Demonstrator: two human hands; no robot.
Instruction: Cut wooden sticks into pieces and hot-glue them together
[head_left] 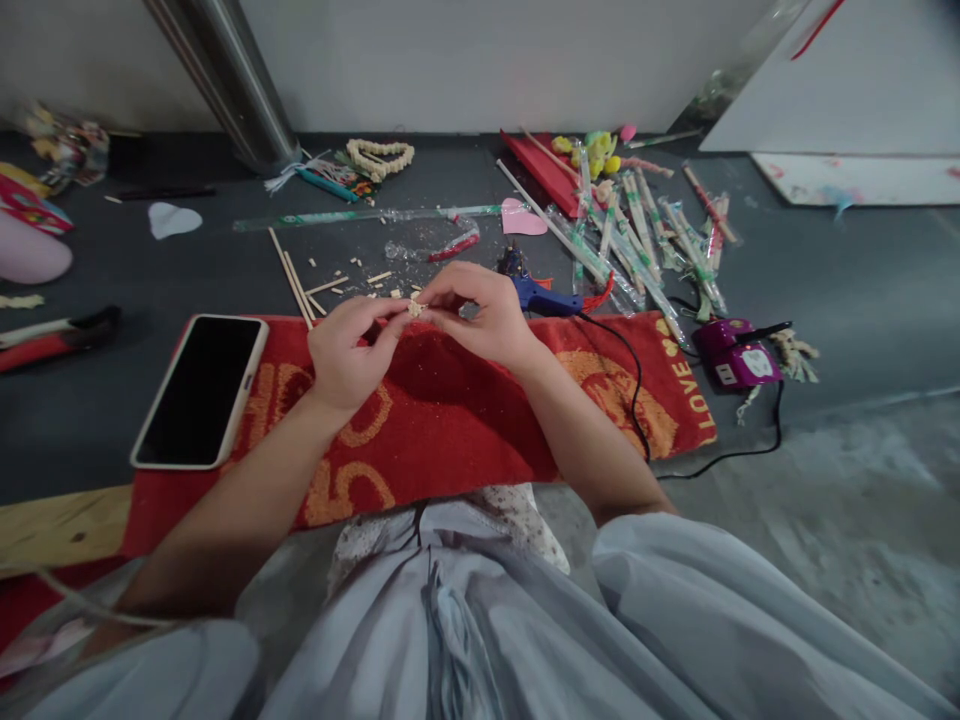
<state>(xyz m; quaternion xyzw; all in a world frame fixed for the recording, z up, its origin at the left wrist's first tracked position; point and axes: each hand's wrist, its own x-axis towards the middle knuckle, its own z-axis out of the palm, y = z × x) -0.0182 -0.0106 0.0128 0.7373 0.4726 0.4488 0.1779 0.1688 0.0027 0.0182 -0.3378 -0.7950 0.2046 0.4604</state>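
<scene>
My left hand [351, 350] and my right hand [484, 312] meet above the far edge of a red towel [465, 420]. Between their fingertips is a small pale wooden piece [415, 309], pinched from both sides; its exact shape is too small to make out. Just beyond my fingers lie short cut bits of wooden stick [380, 277] and crumbs. Longer thin wooden sticks [294, 275] rest to the left of them. A blue glue gun [551, 299] lies right behind my right hand, partly hidden by it.
A phone [201, 390] lies on the towel's left end, with pliers [60, 335] farther left. Wrapped sticks [637, 235] are heaped at the back right. A black cord runs to a purple box [739, 355]. A metal post [232, 80] stands at the back.
</scene>
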